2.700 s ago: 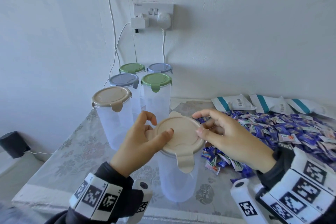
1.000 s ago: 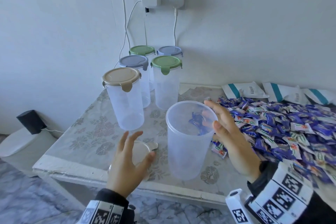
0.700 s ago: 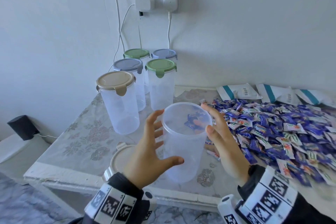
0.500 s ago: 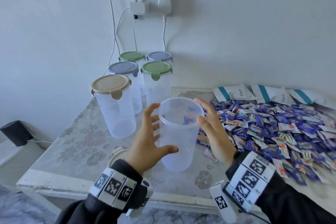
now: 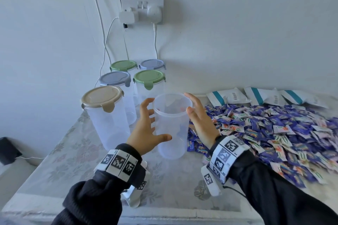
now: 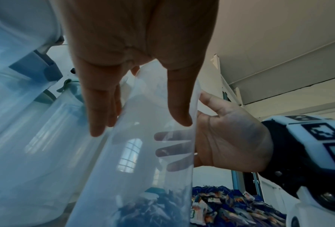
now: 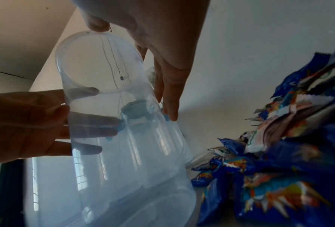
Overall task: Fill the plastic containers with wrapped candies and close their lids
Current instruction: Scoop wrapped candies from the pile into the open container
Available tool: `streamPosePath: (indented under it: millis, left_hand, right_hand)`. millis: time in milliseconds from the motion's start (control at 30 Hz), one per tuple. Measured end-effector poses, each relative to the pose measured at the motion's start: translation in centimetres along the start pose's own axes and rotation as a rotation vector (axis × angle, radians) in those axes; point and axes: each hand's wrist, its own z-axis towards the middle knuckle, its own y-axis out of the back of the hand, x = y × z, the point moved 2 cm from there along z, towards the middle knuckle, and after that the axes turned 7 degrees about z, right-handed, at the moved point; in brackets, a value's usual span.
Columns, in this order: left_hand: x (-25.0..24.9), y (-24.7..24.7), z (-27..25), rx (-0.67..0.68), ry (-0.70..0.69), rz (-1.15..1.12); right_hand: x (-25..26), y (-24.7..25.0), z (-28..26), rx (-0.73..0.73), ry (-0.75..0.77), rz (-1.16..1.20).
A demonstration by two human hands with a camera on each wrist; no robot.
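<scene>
- Clear, lidless plastic container (image 5: 171, 126) stands upright on my floral-covered table (image 5: 76, 153), between my two hands.
- My left hand (image 5: 146, 133) flanks its left wall, fingers spread and straight.
- My right hand (image 5: 200, 120) flanks its right wall, fingers likewise relaxed.
- Purple wrapped candies (image 5: 270, 131) lie heaped just right of it.
- Five lidded containers (image 5: 108, 113) stand behind.

Left hand (image 5: 146, 131) and right hand (image 5: 200, 120) face each other, palms inward, fingers (image 5: 145, 105) spread and nearly straight.
</scene>
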Motion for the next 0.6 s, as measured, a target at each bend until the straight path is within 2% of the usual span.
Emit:
streamPosePath:
  millis: [100,200,267,300,367,433,533,600]
  left_hand:
    - [-0.4,-0.3,-0.8,-0.051,-0.017,0.239]
    - [-2.0,-1.6,-2.3,-0.316,-0.126,0.465]
    - [-3.6,-3.1,-3.5,-0.487,-0.258,0.448]
    - [-4.2,-4.0,-3.9,-0.508,-0.308,0.407]
    - [-5.2,-6.2,-4.2,-0.423,-0.372,0.324]
    - [-5.8,-8.6,-3.8,-0.247,-0.379,0.253]
    - [-5.9,-11.9,-1.9,-0.059,-0.268,0.242]
    - [-5.6,-13.8,0.2,0.038,-0.111,0.309]
  right_hand:
    - [-0.3,0.2,-0.3,0.007,-0.001,0.013]
    - [-0.2,1.4,-1.0,-0.019,0.015,-0.060]
    - [-0.2,3.0,-1.9,-0.038,0.010,-0.131]
    - [-0.3,4.1,-2.4,-0.057,-0.002,-0.162]
    - [-0.6,6.6,-3.1,-0.105,-0.021,-0.264]
    - [-1.2,9.6,-3.6,-0.132,-0.062,-0.397]
    - [-2.5,14.6,-3.8,-0.118,-0.095,-0.708]
    - [-3.2,17.5,-3.9,-0.109,-0.204,-0.904]
